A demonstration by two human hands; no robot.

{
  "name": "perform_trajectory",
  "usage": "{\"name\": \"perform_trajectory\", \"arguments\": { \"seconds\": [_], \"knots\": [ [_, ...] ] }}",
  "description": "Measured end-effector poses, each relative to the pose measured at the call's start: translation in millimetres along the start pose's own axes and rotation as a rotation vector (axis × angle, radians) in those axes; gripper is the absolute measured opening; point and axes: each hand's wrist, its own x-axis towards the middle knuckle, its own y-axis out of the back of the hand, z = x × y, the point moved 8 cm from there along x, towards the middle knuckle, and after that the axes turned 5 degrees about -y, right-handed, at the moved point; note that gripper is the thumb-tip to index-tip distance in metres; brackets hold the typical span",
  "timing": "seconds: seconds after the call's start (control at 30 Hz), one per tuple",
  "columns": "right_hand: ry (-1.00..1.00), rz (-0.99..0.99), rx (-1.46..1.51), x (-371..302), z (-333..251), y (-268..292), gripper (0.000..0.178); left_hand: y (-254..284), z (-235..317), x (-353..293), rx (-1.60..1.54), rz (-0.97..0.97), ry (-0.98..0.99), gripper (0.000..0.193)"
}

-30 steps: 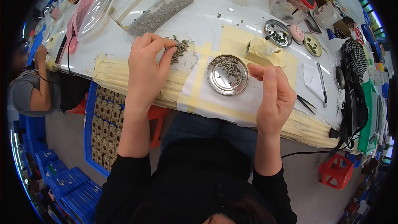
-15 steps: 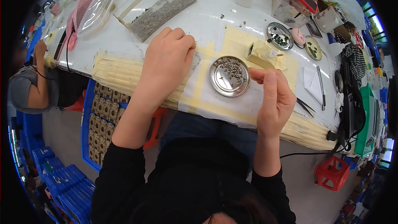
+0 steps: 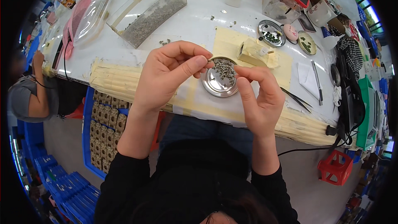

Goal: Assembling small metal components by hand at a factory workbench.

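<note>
A round shiny metal dish (image 3: pixel 215 91) lies on the table in front of me, with a heap of small grey-brown bits (image 3: pixel 225 69) in it. My left hand (image 3: pixel 172 76) reaches over the dish's left rim. Its thumb and forefinger are closed in a pinch on a tiny piece too small to name. At the dish's right rim is my right hand (image 3: pixel 262 97), the other fingers curled. Its thumb and forefinger tips come close together in a pinch; whatever is between them cannot be made out.
A clear box of grey granules (image 3: pixel 155 20) stands behind my left hand. A yellowish block (image 3: pixel 253 53) sits beyond the dish. Tweezers (image 3: pixel 296 98) and a pen (image 3: pixel 317 83) lie at the right. Below left, a blue tray (image 3: pixel 88 130) holds brown parts. Another person (image 3: pixel 33 91) sits far left.
My left hand has come from beside the clear box to the dish, its pinched fingertips now showing. My right hand stays by the dish's right rim. The view has shifted slightly.
</note>
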Motion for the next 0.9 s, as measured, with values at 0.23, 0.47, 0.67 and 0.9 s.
{"name": "perform_trajectory", "arguments": {
  "seconds": [0.23, 0.47, 0.67, 0.9],
  "knots": [
    [0.077, 0.058, -0.053, 0.2, -4.3, 3.7, 0.013, -32.4, -13.7, 4.3, -0.092, -0.06, 0.009, 0.015],
    [0.058, 0.082, -0.071, -1.3, -0.7, 4.9, 0.008, -40.0, -10.9, -1.8, 0.056, -0.06, -0.166, 0.018],
    [0.072, 0.047, -0.107, -1.8, -1.2, 1.6, 0.008, -42.4, -18.0, -5.0, -0.065, -0.057, -0.086, 0.019],
    [0.059, 0.053, -0.096, -1.6, -0.3, 2.1, 0.008, -40.1, -6.6, -2.9, 0.223, -0.044, -0.297, 0.016]
  ]
}}
